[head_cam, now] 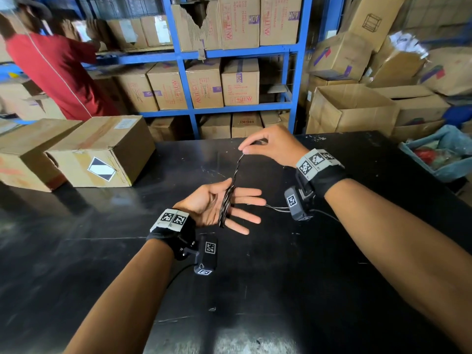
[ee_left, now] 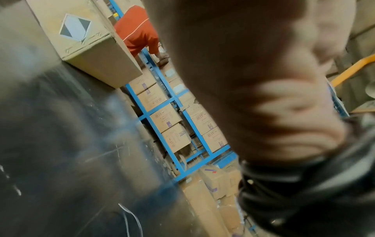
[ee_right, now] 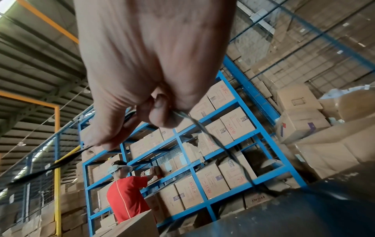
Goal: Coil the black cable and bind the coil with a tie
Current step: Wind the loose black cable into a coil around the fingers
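The black cable (head_cam: 228, 198) is a thin, twisted bundle of several strands, pulled into a long narrow hank above the desk (head_cam: 281, 277). It slants steeply, its upper end tapering to a single strand; a loose thin strand trails from it down to the desk.

The long dark tabletop (head_cam: 255, 290) has a glossy black finish, scuffed and scratched pale in places. The thin black cable (head_cam: 228, 200) looks plastic-sheathed with a slight sheen, its strands twisted together. The brown cardboard boxes (head_cam: 102, 152) beside it are matt paperboard, taped and dented, and the blue shelving frame (head_cam: 186, 98) behind is painted metal.
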